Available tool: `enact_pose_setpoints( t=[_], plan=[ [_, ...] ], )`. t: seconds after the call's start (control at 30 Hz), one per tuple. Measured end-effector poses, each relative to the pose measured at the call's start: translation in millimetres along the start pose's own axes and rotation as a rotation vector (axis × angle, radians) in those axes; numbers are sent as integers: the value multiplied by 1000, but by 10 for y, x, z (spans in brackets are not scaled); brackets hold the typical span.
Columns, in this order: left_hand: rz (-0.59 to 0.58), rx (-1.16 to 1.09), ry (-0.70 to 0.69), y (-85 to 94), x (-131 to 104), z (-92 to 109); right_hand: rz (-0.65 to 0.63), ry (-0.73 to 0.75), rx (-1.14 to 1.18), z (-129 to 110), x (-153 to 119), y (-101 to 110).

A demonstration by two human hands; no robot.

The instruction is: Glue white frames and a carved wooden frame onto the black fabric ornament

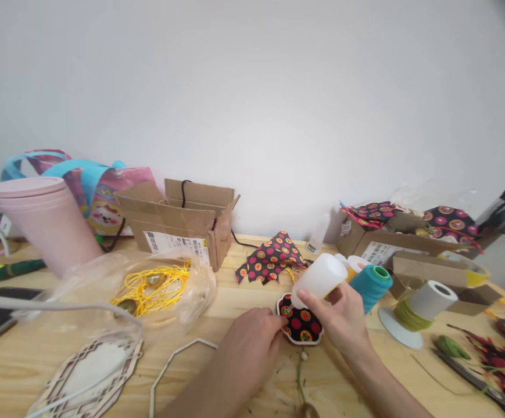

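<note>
My right hand point(346, 316) is wrapped round a white squeeze bottle point(319, 277), tipped so its narrow end points down at the upper left of a small wooden-framed piece point(307, 331). Black fabric with red and yellow flowers fills that scalloped pale frame. My left hand point(254, 337) has curled fingers, pinching the piece's left edge; the fingertips are partly hidden. Below the piece hangs a cord with a bead point(303, 356) and a brass-coloured bell point(308, 410). A patterned fabric scrap point(274, 258) lies behind the hands.
Thread spools, one teal point(371, 288) and one olive point(413, 316), stand at right before a fabric-filled box point(378, 251). Scissors point(474, 374) lie far right. At left are an open carton point(178, 217), a bag of yellow cord point(156, 287), a pink tumbler point(45, 226) and lattice frames point(90, 377).
</note>
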State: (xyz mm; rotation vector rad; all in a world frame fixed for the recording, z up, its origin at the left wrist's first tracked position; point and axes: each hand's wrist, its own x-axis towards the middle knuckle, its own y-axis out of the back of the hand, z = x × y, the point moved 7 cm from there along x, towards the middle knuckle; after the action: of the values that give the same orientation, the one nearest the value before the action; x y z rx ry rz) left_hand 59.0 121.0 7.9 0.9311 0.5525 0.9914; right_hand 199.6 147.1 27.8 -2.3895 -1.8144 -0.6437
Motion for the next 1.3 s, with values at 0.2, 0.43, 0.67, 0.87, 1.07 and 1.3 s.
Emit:
enact_pose_setpoints(
  t=[0.2,0.43,0.67,0.87,1.07,1.3],
  plan=[
    [-11,22,-3,-4,-19,6,9,5,-7,-3,4,5],
    [-14,3,-2,1,-27,11,18,-4,-17,-1,0,7],
    [-4,3,-20,0,-24,11,13,-5,2,-10,4,4],
    [-9,-3,-17,1,-23,14,13,-8,-5,21,6,3],
    [-13,-11,-15,1,-23,9,7,-3,-16,6,0,-5],
    [-6,12,-28,-6,-18,11,-3,18,48,-28,-7,-33]
  ],
)
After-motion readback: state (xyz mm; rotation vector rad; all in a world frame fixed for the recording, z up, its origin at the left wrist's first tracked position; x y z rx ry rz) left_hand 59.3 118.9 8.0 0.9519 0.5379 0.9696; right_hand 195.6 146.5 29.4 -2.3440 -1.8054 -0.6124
